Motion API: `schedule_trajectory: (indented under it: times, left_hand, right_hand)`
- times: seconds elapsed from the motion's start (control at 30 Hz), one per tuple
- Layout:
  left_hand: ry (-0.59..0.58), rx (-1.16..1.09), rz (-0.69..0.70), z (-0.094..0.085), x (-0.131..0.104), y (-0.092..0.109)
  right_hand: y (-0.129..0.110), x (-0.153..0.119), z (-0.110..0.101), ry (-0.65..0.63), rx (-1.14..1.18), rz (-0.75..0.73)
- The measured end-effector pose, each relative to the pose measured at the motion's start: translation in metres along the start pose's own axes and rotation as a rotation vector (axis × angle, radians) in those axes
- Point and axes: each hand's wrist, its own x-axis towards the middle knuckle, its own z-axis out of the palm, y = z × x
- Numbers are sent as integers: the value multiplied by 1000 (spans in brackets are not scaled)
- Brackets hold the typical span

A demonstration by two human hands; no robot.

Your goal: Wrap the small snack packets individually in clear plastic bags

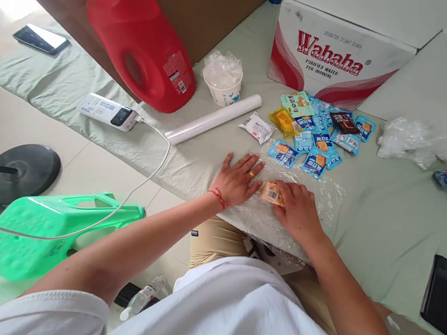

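Observation:
My left hand (237, 179) lies flat with fingers spread at the left edge of a clear plastic film (330, 197) on the table. Just to its right, my right hand (298, 208) grips a small orange snack packet (273, 193) with a barcode facing up, resting on the film. Beyond my hands several blue snack packets (315, 162) lie in a loose pile, with a yellow packet (284, 122), a dark brown packet (344, 122) and a pale green packet (297, 104) among them. A white packet (257, 128) sits left of the pile.
A roll of plastic film (214, 119) lies left of the packets, near a paper cup (226, 92) stuffed with plastic. A red jug (142, 38), a power bank (109, 112) with a cable, a Wahaha carton (336, 58) and a black phone (444, 296) surround the work area.

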Motion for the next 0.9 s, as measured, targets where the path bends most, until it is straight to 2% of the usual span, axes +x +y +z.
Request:
schedule_trajectory:
  times: [0.2, 0.37, 0.53, 0.73, 0.9]
  left_hand:
    - [25, -8, -44, 4, -4, 4]
    - [27, -17, -49, 5, -4, 5]
    - [26, -20, -49, 5, -4, 5]
    - [17, -26, -55, 3, -5, 7]
    - [28, -21, -92, 7, -13, 16]
  right_hand:
    - [-9, -5, 4, 53, 19, 105]
    - [-3, -5, 3, 46, 1, 51]
    - [3, -5, 5, 38, 54, 84]
    - [-9, 7, 4, 62, 17, 43]
    - [-11, 2, -1, 42, -65, 47]
